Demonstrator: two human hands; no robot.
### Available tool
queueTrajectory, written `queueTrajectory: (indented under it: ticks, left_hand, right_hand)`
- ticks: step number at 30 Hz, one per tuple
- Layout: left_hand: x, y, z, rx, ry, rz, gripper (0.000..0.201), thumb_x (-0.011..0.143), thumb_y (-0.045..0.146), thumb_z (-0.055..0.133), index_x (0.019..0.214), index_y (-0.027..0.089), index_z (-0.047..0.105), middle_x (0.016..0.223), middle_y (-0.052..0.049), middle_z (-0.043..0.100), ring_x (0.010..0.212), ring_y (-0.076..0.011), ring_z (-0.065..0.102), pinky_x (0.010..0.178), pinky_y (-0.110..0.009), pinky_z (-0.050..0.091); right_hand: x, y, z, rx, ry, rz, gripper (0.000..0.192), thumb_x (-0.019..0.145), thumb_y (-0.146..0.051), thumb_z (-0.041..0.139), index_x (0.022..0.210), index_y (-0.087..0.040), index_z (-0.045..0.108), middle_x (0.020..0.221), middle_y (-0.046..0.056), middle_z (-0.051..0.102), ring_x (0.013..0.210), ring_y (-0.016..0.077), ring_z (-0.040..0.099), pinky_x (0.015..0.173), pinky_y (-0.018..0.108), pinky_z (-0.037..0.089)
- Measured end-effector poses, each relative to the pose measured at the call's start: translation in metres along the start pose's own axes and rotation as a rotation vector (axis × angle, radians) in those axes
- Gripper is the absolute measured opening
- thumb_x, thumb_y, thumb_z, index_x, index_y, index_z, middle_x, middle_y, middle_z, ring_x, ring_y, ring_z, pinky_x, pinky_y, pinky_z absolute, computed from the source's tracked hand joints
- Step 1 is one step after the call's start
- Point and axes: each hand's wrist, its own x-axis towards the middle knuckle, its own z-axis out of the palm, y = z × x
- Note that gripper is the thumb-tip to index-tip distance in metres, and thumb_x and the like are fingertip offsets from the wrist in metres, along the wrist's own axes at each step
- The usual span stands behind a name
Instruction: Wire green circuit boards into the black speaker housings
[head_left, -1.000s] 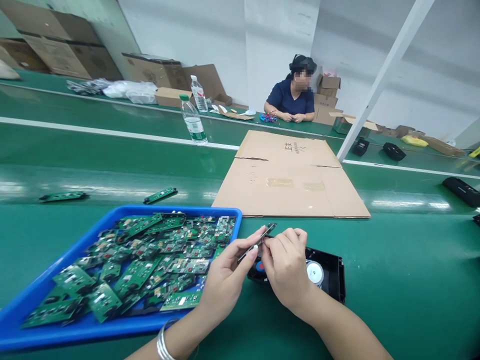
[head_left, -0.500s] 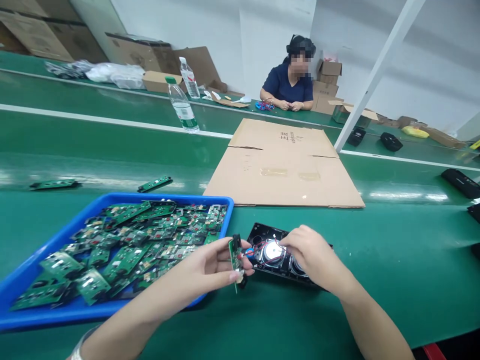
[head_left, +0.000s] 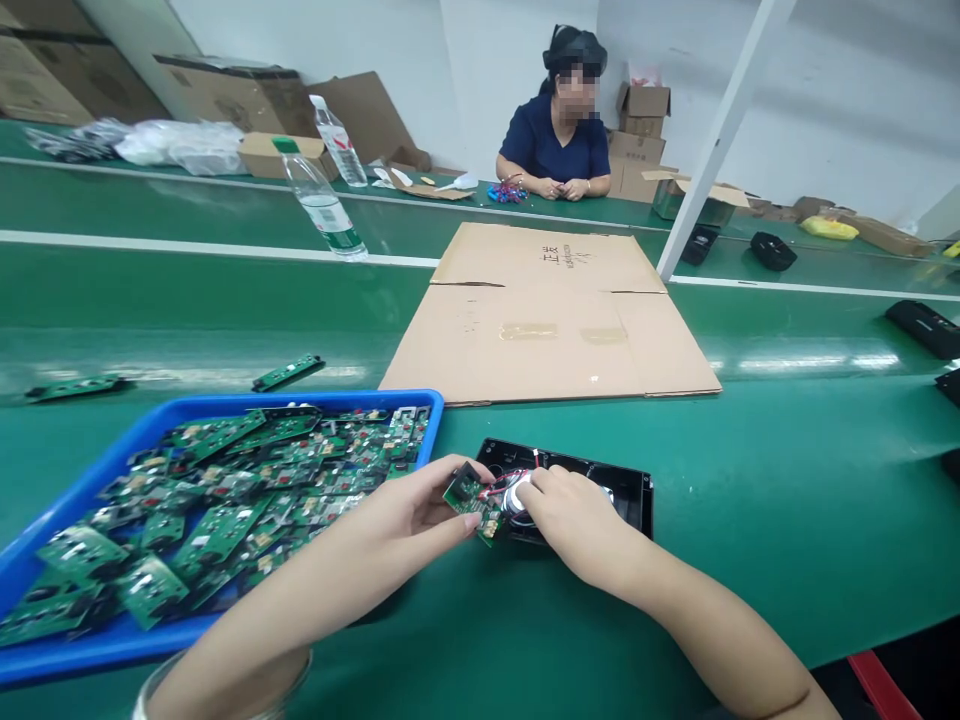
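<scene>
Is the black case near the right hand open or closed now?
Open. No cover lies on the black case: a round silver speaker shows inside its walls, though the right hand hides part of the interior.

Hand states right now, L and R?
Left hand: closed, holding a green circuit board.
Right hand: fingers bent over the black housing; can't tell whether it's gripping anything.

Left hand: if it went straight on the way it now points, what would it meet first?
Likely the black case, just beyond the board in the left hand; depth is unclear.
</scene>
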Motion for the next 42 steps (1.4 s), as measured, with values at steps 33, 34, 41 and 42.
queueTrajectory:
  ticks: [33, 34, 41, 42]
  left_hand:
    - [0.022, -0.005, 0.014, -0.325, -0.025, -0.045, 0.036, 0.077, 0.039, 0.048, 0.108, 0.021, 0.045, 0.089, -0.003, 0.063, 0.083, -0.0217, 0.064, 0.073, -0.036, 0.056]
    - [0.022, -0.005, 0.012, -0.324, -0.014, -0.045, 0.037, 0.077, 0.039, 0.048, 0.109, 0.021, 0.045, 0.089, -0.004, 0.063, 0.083, -0.0217, 0.064, 0.072, -0.037, 0.056]
    - [0.019, -0.009, 0.011, -0.227, -0.010, -0.020, 0.037, 0.079, 0.037, 0.045, 0.112, 0.021, 0.045, 0.083, -0.003, 0.064, 0.078, -0.0211, 0.065, 0.070, -0.035, 0.055]
    - [0.019, -0.008, 0.012, -0.212, -0.021, -0.017, 0.036, 0.079, 0.037, 0.045, 0.111, 0.021, 0.045, 0.082, -0.002, 0.064, 0.076, -0.0209, 0.065, 0.070, -0.034, 0.055]
  right_hand:
    - [-0.010, 0.009, -0.017, 0.406, 0.055, 0.101, 0.014, 0.077, -0.013, 0.061, 0.091, -0.016, 0.062, 0.093, 0.005, 0.058, 0.081, 0.0164, 0.056, 0.067, 0.026, 0.044]
    - [-0.010, 0.007, -0.014, 0.345, 0.040, 0.096, 0.015, 0.077, -0.016, 0.061, 0.092, -0.016, 0.062, 0.094, 0.006, 0.057, 0.080, 0.0176, 0.056, 0.065, 0.026, 0.045]
    - [-0.008, 0.005, -0.011, 0.497, -0.004, 0.022, 0.013, 0.083, -0.013, 0.053, 0.086, -0.017, 0.066, 0.089, 0.004, 0.062, 0.079, 0.0145, 0.058, 0.068, 0.024, 0.045]
    - [-0.008, 0.006, -0.013, 0.582, 0.010, 0.018, 0.014, 0.083, -0.012, 0.054, 0.087, -0.018, 0.066, 0.088, 0.003, 0.063, 0.080, 0.0135, 0.059, 0.072, 0.023, 0.045]
